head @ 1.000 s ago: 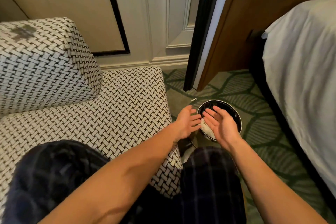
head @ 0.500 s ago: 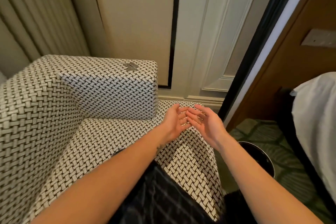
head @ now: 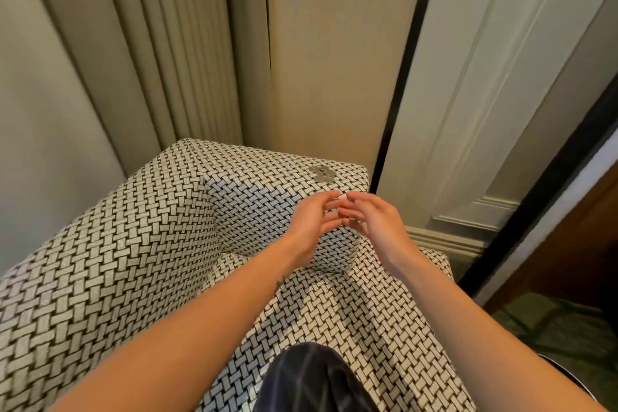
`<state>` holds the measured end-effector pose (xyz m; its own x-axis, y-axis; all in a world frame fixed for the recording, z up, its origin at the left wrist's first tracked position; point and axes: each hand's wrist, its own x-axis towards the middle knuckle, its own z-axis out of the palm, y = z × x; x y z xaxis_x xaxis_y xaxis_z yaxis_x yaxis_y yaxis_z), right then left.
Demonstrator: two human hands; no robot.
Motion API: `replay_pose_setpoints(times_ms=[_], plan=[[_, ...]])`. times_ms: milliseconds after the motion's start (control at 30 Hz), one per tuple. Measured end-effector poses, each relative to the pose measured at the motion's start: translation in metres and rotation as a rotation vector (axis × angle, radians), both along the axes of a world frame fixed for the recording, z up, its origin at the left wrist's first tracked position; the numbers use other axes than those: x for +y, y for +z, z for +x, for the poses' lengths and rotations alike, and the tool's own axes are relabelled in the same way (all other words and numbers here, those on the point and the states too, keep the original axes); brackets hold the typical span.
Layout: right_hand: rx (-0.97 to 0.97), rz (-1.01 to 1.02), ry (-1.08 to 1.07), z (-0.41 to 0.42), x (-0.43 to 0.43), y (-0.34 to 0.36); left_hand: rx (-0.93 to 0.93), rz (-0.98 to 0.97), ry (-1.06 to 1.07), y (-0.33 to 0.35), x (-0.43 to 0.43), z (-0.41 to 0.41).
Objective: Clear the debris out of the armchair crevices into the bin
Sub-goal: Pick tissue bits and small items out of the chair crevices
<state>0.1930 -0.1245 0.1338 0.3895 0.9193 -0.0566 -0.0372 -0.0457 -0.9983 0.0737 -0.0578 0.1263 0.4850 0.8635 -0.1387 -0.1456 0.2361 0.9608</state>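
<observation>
The armchair (head: 127,261) has a black-and-white woven cover; its armrest (head: 267,197) fills the middle of the view and the seat (head: 351,318) lies below it. Several small grey coin-like pieces of debris (head: 322,173) lie on top of the armrest near its far end. My left hand (head: 312,222) and my right hand (head: 374,216) hover side by side just in front of that armrest end, fingertips touching, fingers apart, nothing held. Only a dark sliver of the bin's rim (head: 565,375) shows at the lower right, behind my right forearm.
Beige curtains (head: 160,50) hang behind the chair, with a panelled wall (head: 485,94) and skirting to the right. A black-framed wooden door panel (head: 575,227) stands at the right. Green patterned carpet (head: 551,321) lies beside the chair. My knee in dark plaid (head: 311,378) rests on the seat.
My hands rose from over the bin, empty, and moved left and up to the armrest's end. The view swung from the floor up to the chair and curtains.
</observation>
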Motion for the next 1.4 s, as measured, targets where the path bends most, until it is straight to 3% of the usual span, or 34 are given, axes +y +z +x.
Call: replay_pose_setpoints(times_ms=[133, 300, 400, 567, 800, 1000, 1233, 1400], plan=[[-0.193, 0.05, -0.014, 0.002, 0.042, 0.016, 0.243, 0.399, 0.055, 0.016, 0.044, -0.001], [-0.614, 0.044, 0.035, 0.019, 0.098, 0.009, 0.669, 0.939, 0.143, 0.002, 0.102, -0.003], [-0.848, -0.07, 0.162, 0.03, 0.118, 0.0, 0.85, 0.964, 0.104, -0.012, 0.126, -0.001], [-0.966, -0.092, 0.255, 0.039, 0.138, -0.007, 1.068, 1.123, 0.059, -0.022, 0.142, 0.009], [-1.074, 0.027, 0.21, 0.045, 0.148, -0.021, 1.003, 1.169, 0.115, -0.032, 0.147, 0.009], [-1.078, 0.086, 0.044, 0.041, 0.147, -0.026, 0.866, 1.053, 0.159, -0.032, 0.151, 0.009], [-1.247, 0.152, -0.055, 0.035, 0.139, -0.038, 0.721, 0.883, 0.158, -0.028, 0.155, 0.009], [-1.27, 0.139, -0.084, 0.031, 0.136, -0.039, 0.696, 0.95, 0.194, -0.029, 0.153, 0.007]])
